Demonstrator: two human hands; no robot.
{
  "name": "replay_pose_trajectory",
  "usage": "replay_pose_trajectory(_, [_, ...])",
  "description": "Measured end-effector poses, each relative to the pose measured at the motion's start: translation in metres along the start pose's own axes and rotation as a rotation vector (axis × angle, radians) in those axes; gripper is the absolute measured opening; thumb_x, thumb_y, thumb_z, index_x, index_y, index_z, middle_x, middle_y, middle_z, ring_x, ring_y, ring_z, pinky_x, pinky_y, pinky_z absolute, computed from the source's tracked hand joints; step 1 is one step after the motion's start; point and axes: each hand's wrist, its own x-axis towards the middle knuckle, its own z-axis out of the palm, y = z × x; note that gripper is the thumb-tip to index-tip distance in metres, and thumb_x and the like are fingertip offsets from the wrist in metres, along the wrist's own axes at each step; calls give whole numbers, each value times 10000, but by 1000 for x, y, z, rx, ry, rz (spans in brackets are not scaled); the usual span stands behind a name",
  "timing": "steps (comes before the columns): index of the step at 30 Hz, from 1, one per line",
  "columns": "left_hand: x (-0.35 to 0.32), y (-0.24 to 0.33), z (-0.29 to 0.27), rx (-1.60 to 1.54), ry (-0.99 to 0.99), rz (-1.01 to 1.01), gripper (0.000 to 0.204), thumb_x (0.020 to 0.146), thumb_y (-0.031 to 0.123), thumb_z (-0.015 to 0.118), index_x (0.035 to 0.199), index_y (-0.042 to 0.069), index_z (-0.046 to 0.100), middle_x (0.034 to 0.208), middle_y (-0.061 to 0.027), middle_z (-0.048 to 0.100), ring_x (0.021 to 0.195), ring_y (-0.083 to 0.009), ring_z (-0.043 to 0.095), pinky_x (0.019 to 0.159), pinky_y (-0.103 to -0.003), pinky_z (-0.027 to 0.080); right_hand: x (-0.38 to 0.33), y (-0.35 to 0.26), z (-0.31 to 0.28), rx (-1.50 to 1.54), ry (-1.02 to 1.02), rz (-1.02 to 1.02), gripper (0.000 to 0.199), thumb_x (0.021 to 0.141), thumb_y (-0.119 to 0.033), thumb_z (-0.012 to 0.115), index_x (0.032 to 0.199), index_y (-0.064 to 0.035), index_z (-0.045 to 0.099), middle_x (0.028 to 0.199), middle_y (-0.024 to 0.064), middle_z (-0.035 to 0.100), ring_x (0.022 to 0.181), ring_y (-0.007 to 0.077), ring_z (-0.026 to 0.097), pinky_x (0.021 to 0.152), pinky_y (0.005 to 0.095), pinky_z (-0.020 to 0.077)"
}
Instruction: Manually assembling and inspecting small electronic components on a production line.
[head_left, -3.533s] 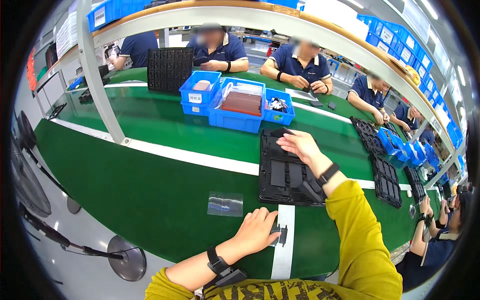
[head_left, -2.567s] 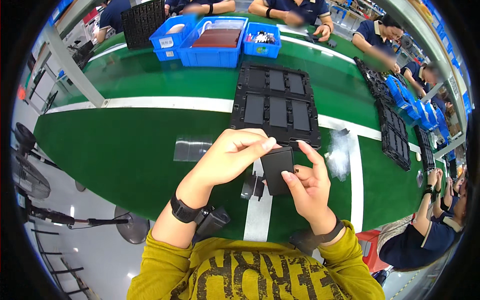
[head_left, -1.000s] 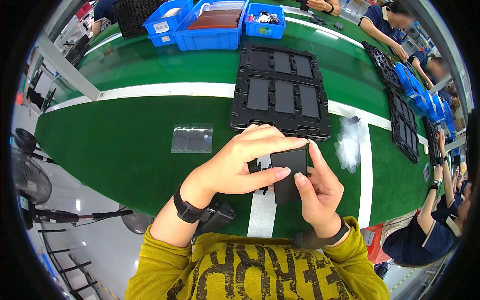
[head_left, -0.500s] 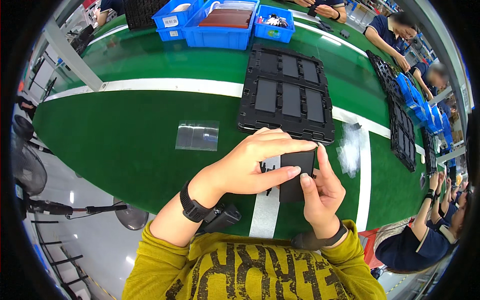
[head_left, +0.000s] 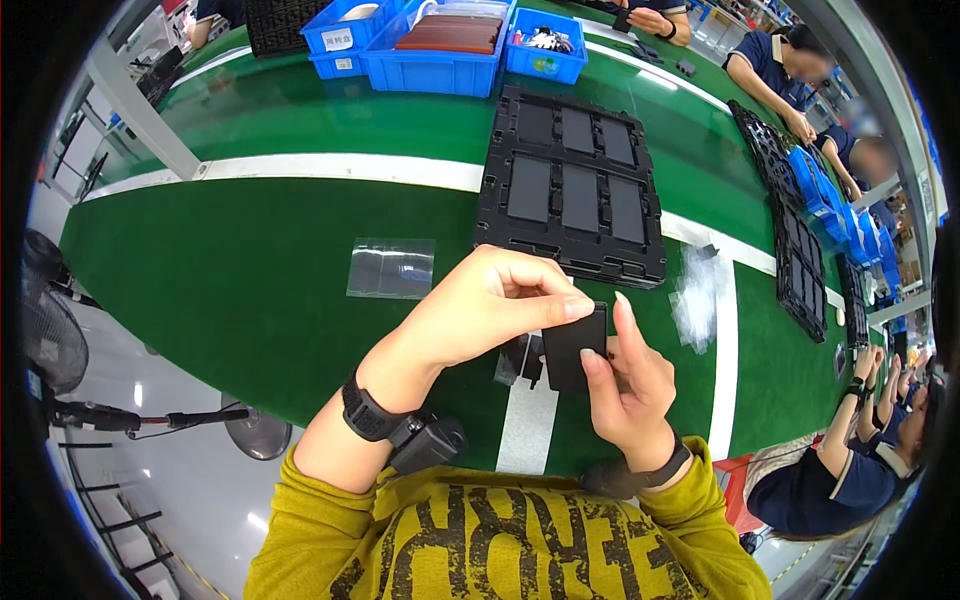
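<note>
Holds a flat black piece between the two hands, above the table and in front of the torso. Pinches its far edge with thumb and forefinger of the left hand, the other fingers of that hand curled in. Grips its right side with the right hand, thumb laid on the face, forefinger upright beside the far right corner, the rest folded behind. Cannot tell how the hidden fingertips meet the underside.

Looks thin, rectangular and matt, with straight edges and a smooth face turned up toward the head. Points one short end at the black tray just beyond the hands and the other back toward the torso, with the long axis close to straight away from the body.

Shows dark grey panels in two rows inside that tray. Has a clear plastic sheet flat to the left of the hands, a loose heap of clear film to their right, and small black parts between and below them.

Bears big dark printed lettering across the yellow-green shirt below the hands, and dark characters on a white label on the blue bins well beyond the left hand.
</note>
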Motion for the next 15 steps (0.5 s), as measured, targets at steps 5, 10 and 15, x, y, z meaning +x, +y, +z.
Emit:
replay_pose_trajectory(5, [0,-2,1,251,-14,228,120,834,85,633,877,-24,662,831,-27,600,781,-108,549,707,-236,440,-1,2,-1,-27,-2,-11,471,759,60,610,1218,72,506,815,175,654,617,159,635,578,227,474])
replay_pose_trajectory(10, [0,-12,20,-120,4,144,487,980,338,323,1175,-52,540,1185,-128,558,1092,-225,530,953,-344,391,-5,7,7,286,99,165,478,826,50,561,1288,46,439,969,140,645,703,70,583,603,182,449])
replay_pose_trajectory(15, [4,-26,28,-491,-88,-55,583,983,414,213,1273,-41,435,1294,-165,470,1175,-257,473,1008,-384,364,-6,8,7,426,144,248,510,854,58,532,1338,23,375,1064,112,615,772,43,551,658,159,431])
